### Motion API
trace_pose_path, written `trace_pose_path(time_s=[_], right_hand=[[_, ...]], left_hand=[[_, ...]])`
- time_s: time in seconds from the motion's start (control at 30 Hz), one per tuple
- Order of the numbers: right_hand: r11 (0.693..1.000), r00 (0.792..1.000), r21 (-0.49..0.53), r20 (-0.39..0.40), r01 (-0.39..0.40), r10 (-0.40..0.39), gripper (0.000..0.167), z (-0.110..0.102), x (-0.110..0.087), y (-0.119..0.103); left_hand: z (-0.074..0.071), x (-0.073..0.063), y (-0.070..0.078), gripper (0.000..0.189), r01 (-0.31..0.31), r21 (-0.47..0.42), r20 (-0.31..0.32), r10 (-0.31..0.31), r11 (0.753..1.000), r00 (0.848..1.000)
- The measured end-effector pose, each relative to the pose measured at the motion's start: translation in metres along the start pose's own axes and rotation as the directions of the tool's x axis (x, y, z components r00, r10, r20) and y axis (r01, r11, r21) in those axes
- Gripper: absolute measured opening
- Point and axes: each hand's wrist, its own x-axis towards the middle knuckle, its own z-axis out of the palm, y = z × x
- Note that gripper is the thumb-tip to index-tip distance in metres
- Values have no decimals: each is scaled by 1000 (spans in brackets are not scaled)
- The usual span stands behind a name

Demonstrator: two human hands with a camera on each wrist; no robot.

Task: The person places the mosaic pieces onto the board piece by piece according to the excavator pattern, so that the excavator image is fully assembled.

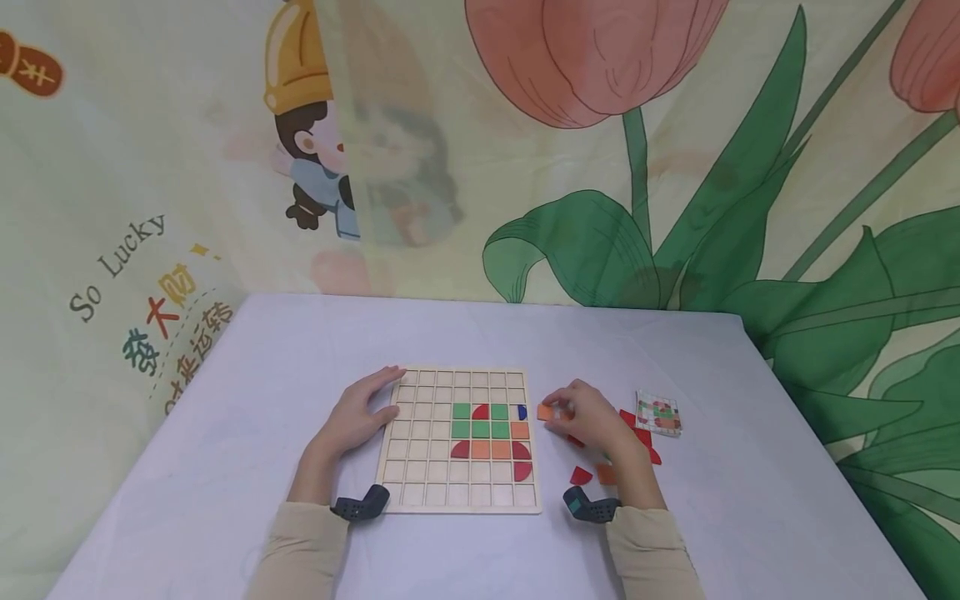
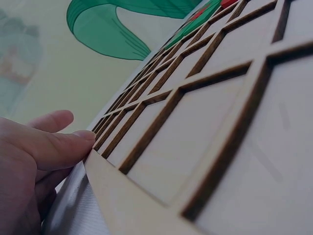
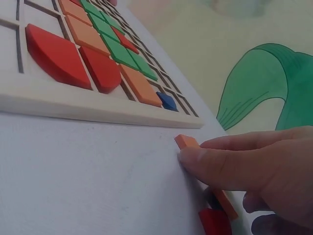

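A wooden grid board (image 1: pixel 419 451) lies on the table with square compartments. Green, orange and red tiles and a small blue piece (image 3: pixel 167 101) fill part of its right side. My left hand (image 1: pixel 358 421) rests at the board's upper left corner, thumb on the frame edge, fingers extended. Just off the board's right edge, my right hand (image 1: pixel 596 417) pinches an orange square tile (image 3: pixel 187 141) between thumb and forefinger. The tile is tilted above the table, and the fingers partly cover it. Under and beside this hand lie loose tiles, among them a red quarter-circle tile (image 1: pixel 581 476).
Right of the right hand, a small pattern card (image 1: pixel 660 413) lies by several red tiles (image 1: pixel 643 437). Another orange tile (image 1: pixel 607 474) sits close to the right wrist. The white-covered table (image 1: pixel 187 467) meets a printed curtain (image 1: pixel 420 167) at the back.
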Motion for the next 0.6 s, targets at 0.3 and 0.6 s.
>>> trace_pose_path(time_s=[0.3, 0.6], right_hand=[[999, 1000, 30, -13, -27, 27, 30, 3, 1, -2], [994, 999, 100, -26, -42, 45, 19, -3, -3, -9]], left_hand=[[0, 1, 1, 59, -7, 4, -3, 7, 1000, 1000], [1, 1, -2, 59, -13, 3, -6, 13, 1000, 1000]])
